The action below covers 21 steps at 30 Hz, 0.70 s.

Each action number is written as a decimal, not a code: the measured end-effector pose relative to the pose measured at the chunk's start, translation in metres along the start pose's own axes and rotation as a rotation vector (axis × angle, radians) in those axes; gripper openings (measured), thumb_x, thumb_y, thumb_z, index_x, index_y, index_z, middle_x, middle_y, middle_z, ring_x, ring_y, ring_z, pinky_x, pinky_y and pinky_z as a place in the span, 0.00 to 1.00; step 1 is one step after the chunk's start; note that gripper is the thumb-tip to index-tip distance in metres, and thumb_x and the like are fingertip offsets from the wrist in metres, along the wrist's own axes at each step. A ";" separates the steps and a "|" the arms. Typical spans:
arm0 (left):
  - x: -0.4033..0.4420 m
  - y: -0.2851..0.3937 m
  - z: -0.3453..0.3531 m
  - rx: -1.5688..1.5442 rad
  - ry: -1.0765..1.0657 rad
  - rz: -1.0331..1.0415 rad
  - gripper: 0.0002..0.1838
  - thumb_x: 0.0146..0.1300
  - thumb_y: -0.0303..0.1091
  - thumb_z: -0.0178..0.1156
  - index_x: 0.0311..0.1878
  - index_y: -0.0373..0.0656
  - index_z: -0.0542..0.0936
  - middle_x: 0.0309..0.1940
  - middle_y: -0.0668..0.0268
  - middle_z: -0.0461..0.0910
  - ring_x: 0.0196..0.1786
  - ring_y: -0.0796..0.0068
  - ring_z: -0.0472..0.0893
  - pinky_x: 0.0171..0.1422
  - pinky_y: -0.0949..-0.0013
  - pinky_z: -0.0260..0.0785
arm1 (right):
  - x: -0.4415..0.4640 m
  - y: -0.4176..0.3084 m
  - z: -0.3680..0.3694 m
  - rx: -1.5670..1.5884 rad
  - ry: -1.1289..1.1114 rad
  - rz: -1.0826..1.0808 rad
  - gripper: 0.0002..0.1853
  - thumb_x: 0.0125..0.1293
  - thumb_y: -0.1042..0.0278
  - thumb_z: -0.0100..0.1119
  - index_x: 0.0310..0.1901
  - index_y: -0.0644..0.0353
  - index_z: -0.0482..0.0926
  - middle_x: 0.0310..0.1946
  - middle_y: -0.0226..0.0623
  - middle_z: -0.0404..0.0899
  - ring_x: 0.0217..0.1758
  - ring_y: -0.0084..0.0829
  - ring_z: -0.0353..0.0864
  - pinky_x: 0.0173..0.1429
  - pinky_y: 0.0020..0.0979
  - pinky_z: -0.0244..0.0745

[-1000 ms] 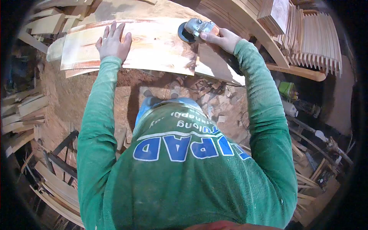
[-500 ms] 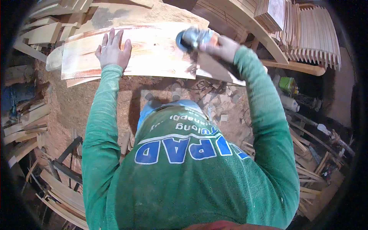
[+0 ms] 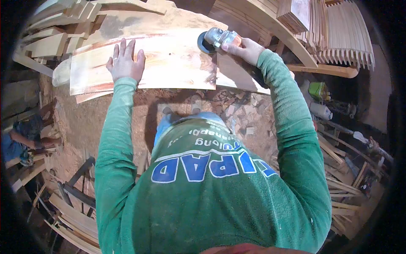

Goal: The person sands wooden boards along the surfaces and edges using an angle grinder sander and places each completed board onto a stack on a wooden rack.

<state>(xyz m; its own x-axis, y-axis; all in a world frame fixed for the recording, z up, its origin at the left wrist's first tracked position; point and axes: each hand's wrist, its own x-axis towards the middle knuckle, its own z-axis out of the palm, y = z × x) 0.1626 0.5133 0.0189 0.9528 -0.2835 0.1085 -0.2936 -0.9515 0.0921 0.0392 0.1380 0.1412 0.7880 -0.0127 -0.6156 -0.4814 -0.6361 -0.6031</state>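
A pale wooden board (image 3: 177, 70) with reddish grain lies across the work surface (image 3: 148, 23). My left hand (image 3: 127, 63) rests flat on its left part, fingers spread. In my right hand (image 3: 249, 51) is an angle grinder (image 3: 224, 39), its fingers wrapped round the orange-and-grey body. The grinder's round disc (image 3: 206, 41) is at the board's upper right, tilted; whether it touches the wood I cannot tell. Beneath the board's right end, another board (image 3: 241, 76) sticks out.
Curved wooden pieces (image 3: 50, 44) are piled at upper left, and slatted wood stacks (image 3: 342, 31) stand at upper right. Wood offcuts (image 3: 245, 112) litter the floor. At the left edge another person's arm (image 3: 23, 139) shows. A green container (image 3: 317, 90) sits at right.
The grinder has shifted slightly right and now looks sharper. My left hand stays on the board. Another person's arm has come into view at the left edge.
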 end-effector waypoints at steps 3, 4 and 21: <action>0.001 0.002 -0.005 0.004 -0.017 -0.007 0.31 0.74 0.59 0.52 0.78 0.66 0.71 0.84 0.69 0.61 0.85 0.62 0.59 0.84 0.43 0.45 | 0.008 0.013 0.006 0.002 0.072 -0.061 0.48 0.63 0.24 0.65 0.69 0.61 0.75 0.59 0.44 0.84 0.63 0.37 0.82 0.71 0.36 0.72; 0.001 0.002 -0.006 0.012 -0.029 -0.011 0.31 0.75 0.59 0.52 0.78 0.66 0.71 0.84 0.69 0.61 0.85 0.62 0.58 0.85 0.44 0.44 | 0.002 0.011 0.012 -0.037 0.184 -0.177 0.49 0.62 0.17 0.59 0.62 0.60 0.82 0.52 0.45 0.87 0.57 0.38 0.86 0.66 0.38 0.75; 0.030 0.020 0.004 -0.019 -0.039 0.260 0.30 0.76 0.56 0.49 0.78 0.62 0.71 0.81 0.64 0.65 0.84 0.56 0.60 0.82 0.32 0.42 | -0.063 -0.002 0.080 0.270 0.158 0.036 0.40 0.68 0.33 0.67 0.65 0.64 0.79 0.51 0.44 0.87 0.56 0.35 0.85 0.65 0.37 0.77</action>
<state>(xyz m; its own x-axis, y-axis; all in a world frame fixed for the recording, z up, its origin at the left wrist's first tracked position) 0.1855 0.4853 0.0200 0.8471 -0.5233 0.0926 -0.5304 -0.8435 0.0844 -0.0404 0.2018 0.1403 0.8080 -0.1648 -0.5657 -0.5784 -0.4050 -0.7081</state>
